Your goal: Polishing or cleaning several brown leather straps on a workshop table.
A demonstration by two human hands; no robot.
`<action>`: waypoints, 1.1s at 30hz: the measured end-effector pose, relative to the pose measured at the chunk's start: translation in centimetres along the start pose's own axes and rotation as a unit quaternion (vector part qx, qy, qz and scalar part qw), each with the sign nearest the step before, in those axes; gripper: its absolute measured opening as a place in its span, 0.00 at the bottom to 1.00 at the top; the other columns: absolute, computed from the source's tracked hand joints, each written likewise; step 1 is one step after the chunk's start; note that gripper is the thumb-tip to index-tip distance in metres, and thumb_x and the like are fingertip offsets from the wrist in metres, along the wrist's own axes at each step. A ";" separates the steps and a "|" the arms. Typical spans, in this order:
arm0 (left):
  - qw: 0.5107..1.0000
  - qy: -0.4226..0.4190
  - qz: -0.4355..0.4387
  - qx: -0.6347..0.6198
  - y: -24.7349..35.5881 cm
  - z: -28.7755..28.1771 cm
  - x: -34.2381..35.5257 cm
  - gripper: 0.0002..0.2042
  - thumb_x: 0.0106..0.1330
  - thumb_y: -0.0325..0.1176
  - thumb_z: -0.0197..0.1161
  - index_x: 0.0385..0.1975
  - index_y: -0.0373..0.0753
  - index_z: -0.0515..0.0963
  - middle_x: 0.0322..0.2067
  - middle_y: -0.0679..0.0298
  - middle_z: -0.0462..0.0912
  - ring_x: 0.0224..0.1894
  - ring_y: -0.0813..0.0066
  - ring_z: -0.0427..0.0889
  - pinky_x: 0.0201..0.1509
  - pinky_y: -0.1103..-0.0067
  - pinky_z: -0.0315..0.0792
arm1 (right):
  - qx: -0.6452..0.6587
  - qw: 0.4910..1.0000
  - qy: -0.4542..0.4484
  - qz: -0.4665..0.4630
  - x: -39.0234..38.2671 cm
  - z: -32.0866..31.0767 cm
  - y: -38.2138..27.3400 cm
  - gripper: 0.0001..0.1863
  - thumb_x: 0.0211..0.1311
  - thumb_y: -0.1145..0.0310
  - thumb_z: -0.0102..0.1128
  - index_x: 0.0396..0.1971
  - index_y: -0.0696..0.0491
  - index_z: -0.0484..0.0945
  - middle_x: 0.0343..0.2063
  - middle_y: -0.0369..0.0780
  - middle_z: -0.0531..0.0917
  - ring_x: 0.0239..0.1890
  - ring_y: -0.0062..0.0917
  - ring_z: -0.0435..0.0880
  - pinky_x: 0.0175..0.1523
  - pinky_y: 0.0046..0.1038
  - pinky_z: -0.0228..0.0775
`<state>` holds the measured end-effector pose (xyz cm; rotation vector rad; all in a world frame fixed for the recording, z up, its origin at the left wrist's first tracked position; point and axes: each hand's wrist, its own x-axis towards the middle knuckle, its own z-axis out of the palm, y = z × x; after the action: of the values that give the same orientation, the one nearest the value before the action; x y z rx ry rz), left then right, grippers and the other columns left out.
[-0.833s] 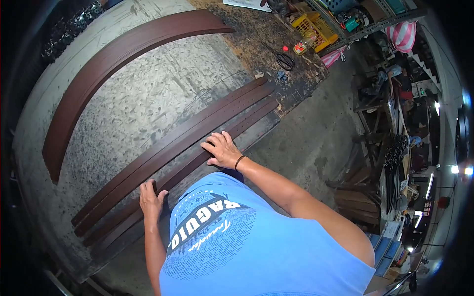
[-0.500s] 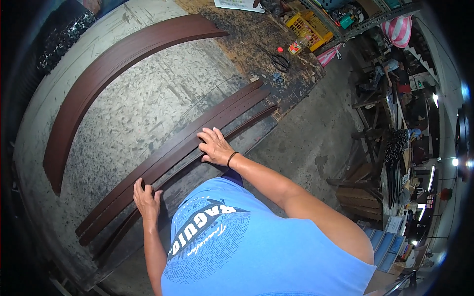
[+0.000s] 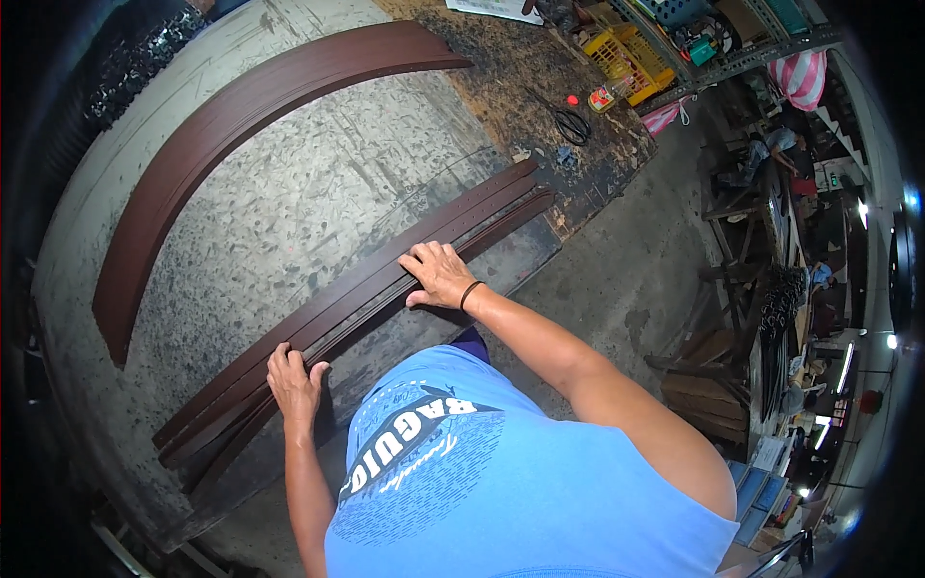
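Note:
Several long dark brown strips (image 3: 347, 279), some with holes near the far end, lie side by side diagonally along the near part of the grey worktop (image 3: 299, 173), the nearer ones partly tilted and bunched. My right hand (image 3: 438, 275) rests on them at mid-length, open, with fingers spread and bent and thumb toward the near edge. My left hand (image 3: 297, 383) is farther down their length, open, fingertips on the strips and thumb apart. A wide curved brown band (image 3: 231, 106) lies separately on the worktop's far side.
Scissors (image 3: 572, 123), a small bottle (image 3: 604, 96) and papers (image 3: 491, 8) lie on the stained board (image 3: 501, 87). A yellow crate (image 3: 631, 63) is at the top right. Wooden racks (image 3: 699, 405) and a person (image 3: 771, 154) are at the right, across the floor (image 3: 607, 250).
The nearer strips have drawn together and tipped from lying flat. Both hands stay on them with slight shifts of the fingers. The view has swayed a little.

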<state>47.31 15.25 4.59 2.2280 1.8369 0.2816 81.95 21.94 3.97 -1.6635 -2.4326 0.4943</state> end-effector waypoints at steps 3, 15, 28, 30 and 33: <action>0.995 -0.028 -0.042 -0.088 -0.8 -0.6 0.6 0.28 0.47 0.42 0.77 0.45 0.37 0.72 0.52 0.49 0.72 0.54 0.50 0.73 0.54 0.61 0.70 | 0.000 0.999 -0.041 0.020 0.7 -0.3 0.1 0.37 0.37 0.46 0.76 0.48 0.49 0.73 0.44 0.42 0.72 0.52 0.38 0.70 0.58 0.41 0.59; 0.988 -0.148 -0.022 -0.046 -1.9 -1.3 2.3 0.31 0.39 0.46 0.80 0.38 0.37 0.71 0.42 0.55 0.74 0.46 0.52 0.77 0.46 0.61 0.71 | -0.058 0.994 -0.066 -0.065 2.0 -0.8 0.2 0.41 0.31 0.47 0.79 0.49 0.49 0.72 0.39 0.43 0.73 0.47 0.40 0.73 0.48 0.40 0.66; 0.998 0.040 0.013 0.041 -4.1 0.1 2.7 0.26 0.47 0.58 0.72 0.35 0.42 0.77 0.40 0.59 0.73 0.52 0.59 0.69 0.59 0.63 0.61 | -0.122 0.991 0.024 -0.053 5.3 0.2 3.1 0.39 0.32 0.53 0.80 0.46 0.54 0.72 0.42 0.45 0.74 0.47 0.45 0.72 0.52 0.42 0.63; 0.997 0.069 -0.011 0.029 -6.3 0.2 -0.4 0.25 0.49 0.56 0.71 0.34 0.41 0.76 0.39 0.60 0.73 0.50 0.58 0.70 0.57 0.63 0.62 | -0.089 0.995 -0.024 -0.028 4.3 1.2 4.5 0.35 0.38 0.56 0.78 0.47 0.54 0.72 0.40 0.46 0.74 0.47 0.44 0.73 0.52 0.43 0.63; 0.990 0.076 -0.086 0.077 -11.0 -1.7 -5.8 0.25 0.49 0.57 0.70 0.36 0.42 0.76 0.37 0.61 0.73 0.47 0.60 0.72 0.55 0.65 0.64 | -0.128 0.990 0.018 -0.059 2.2 0.5 5.7 0.27 0.45 0.61 0.74 0.45 0.53 0.73 0.39 0.45 0.74 0.46 0.44 0.73 0.52 0.43 0.63</action>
<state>35.36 11.65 2.88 2.1803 2.1839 0.2936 85.93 25.80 1.38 -1.5855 -2.6413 0.1380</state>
